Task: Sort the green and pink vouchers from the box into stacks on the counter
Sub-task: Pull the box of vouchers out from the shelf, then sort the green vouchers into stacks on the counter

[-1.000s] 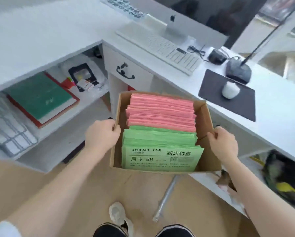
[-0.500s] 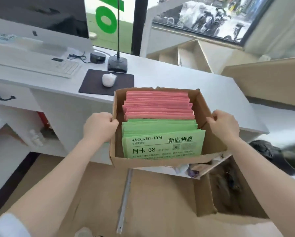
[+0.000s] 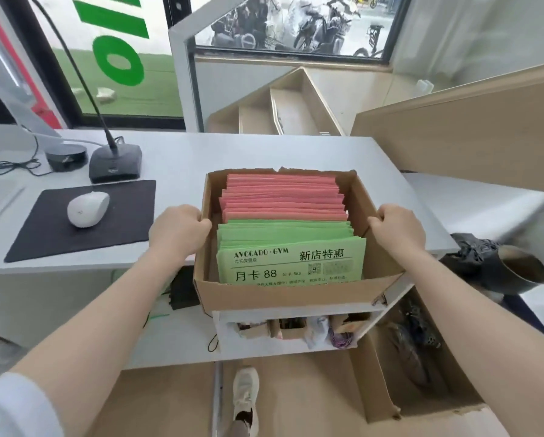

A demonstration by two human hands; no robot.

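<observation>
An open cardboard box hangs over the front edge of the white counter, gripped on both sides. My left hand is closed on its left wall and my right hand on its right wall. Inside stand upright vouchers packed in rows: pink vouchers fill the far half, green vouchers fill the near half. The front green one shows black print and a QR code.
On the counter to the left lie a black mouse pad with a white mouse, a microphone base and a cable. Below are a cluttered shelf, a floor carton and a black bag at right.
I have turned right along the counter carrying the box; the keyboard and monitor slid out of view on the left. The box now sits higher and partly over the counter's right end.
</observation>
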